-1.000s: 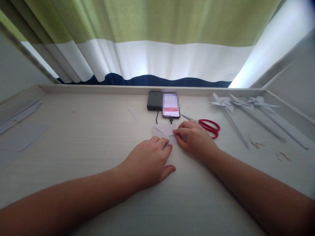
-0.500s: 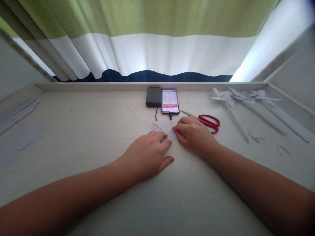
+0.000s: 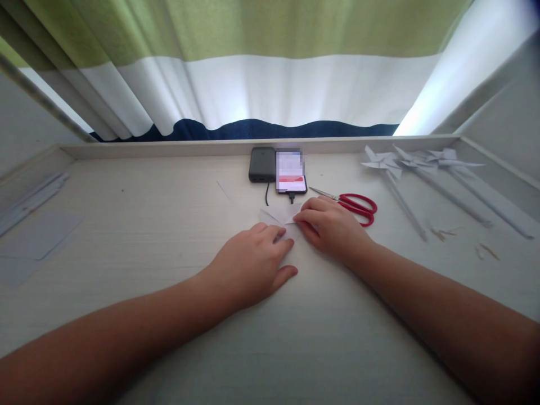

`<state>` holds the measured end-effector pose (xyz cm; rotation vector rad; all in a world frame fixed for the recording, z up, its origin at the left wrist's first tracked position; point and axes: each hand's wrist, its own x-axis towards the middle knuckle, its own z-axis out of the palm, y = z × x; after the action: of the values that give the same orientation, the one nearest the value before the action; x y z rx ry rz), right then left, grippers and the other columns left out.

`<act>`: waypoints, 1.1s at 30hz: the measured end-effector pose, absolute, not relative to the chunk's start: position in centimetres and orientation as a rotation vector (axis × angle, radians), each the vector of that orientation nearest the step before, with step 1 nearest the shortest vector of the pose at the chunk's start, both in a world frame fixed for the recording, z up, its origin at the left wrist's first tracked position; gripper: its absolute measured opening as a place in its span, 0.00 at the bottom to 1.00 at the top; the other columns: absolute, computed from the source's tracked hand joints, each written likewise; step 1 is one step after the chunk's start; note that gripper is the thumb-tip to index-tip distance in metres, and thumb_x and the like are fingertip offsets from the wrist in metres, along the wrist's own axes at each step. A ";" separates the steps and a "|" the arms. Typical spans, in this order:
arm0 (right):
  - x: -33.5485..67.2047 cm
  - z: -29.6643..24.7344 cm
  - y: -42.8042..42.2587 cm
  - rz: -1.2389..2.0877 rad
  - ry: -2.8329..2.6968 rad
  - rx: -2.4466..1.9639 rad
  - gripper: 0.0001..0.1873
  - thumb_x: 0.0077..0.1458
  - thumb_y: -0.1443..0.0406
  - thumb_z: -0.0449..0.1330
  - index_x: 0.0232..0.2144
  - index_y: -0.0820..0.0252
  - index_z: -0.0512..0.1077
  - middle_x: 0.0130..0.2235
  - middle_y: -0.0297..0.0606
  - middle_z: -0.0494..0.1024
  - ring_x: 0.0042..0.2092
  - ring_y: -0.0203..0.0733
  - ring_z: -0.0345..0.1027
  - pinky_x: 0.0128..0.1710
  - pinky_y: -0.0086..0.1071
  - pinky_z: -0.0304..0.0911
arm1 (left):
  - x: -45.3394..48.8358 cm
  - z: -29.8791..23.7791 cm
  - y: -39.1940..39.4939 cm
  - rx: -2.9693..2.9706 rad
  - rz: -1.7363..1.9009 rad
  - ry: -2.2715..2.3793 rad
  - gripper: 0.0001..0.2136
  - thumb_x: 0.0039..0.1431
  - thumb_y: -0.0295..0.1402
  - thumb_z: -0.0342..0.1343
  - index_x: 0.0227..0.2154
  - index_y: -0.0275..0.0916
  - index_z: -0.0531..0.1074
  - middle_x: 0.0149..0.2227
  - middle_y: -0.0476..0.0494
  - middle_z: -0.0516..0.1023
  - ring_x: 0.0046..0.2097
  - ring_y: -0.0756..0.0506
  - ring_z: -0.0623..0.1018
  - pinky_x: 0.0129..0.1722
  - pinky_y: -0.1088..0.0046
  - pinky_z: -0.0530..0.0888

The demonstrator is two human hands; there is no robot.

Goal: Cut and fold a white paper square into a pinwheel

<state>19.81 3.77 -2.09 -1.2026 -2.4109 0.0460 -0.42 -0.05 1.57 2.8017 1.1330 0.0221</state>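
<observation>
Green, white, navy curtain (image 3: 270, 84) behind pale rimmed tabletop (image 3: 147, 236); bright light (image 3: 442, 79) beside curtain; pale side walls (image 3: 512, 107).

Far side: curtain (image 3: 274, 90), green over white over navy, bright light past its right edge. Pale bench (image 3: 139, 225), raised rim (image 3: 169, 149) along far side. Far middle, by the rim: dark power bank (image 3: 262, 165), phone (image 3: 290, 174) just right of it, screen lit, partly pixelated. Black plug (image 3: 291, 197) at phone's near end; dark cable (image 3: 267, 194) near power bank.
</observation>
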 end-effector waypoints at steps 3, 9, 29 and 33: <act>19.9 -2.2 3.9 0.041 -2.406 -1.197 0.09 0.58 0.70 0.56 0.33 0.61 0.77 0.38 0.43 0.75 0.42 0.46 0.67 0.42 0.37 0.63 | -0.4 1.7 -0.1 2.805 0.007 1.129 0.18 0.62 0.43 0.51 0.50 0.38 0.70 0.51 0.36 0.73 0.51 0.37 0.72 0.50 0.56 0.71; 19.9 -2.1 3.8 0.090 -2.376 -1.188 0.09 0.57 0.71 0.55 0.36 0.61 0.75 0.40 0.43 0.75 0.41 0.45 0.68 0.41 0.35 0.64 | -0.4 1.7 -0.1 2.791 0.006 1.138 0.19 0.62 0.44 0.51 0.50 0.38 0.70 0.52 0.36 0.72 0.51 0.37 0.71 0.50 0.56 0.71; 19.8 -2.8 4.2 0.426 -1.986 -1.327 0.11 0.50 0.73 0.59 0.37 0.59 0.71 0.31 0.34 0.76 0.29 0.36 0.69 0.30 0.30 0.65 | -0.5 1.4 -0.2 2.775 0.057 1.154 0.19 0.61 0.43 0.52 0.50 0.40 0.70 0.52 0.36 0.72 0.51 0.36 0.71 0.50 0.53 0.72; 19.6 -2.6 4.0 0.390 -2.100 -1.255 0.09 0.50 0.74 0.58 0.35 0.60 0.71 0.34 0.36 0.75 0.33 0.38 0.68 0.33 0.30 0.64 | -0.4 1.3 -0.2 2.790 0.062 1.156 0.18 0.61 0.43 0.52 0.50 0.39 0.70 0.52 0.36 0.72 0.51 0.35 0.72 0.50 0.54 0.72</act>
<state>19.62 3.99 -2.58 -1.2547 -2.1003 0.3904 -0.45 -0.18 1.32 2.7898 1.1560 0.0615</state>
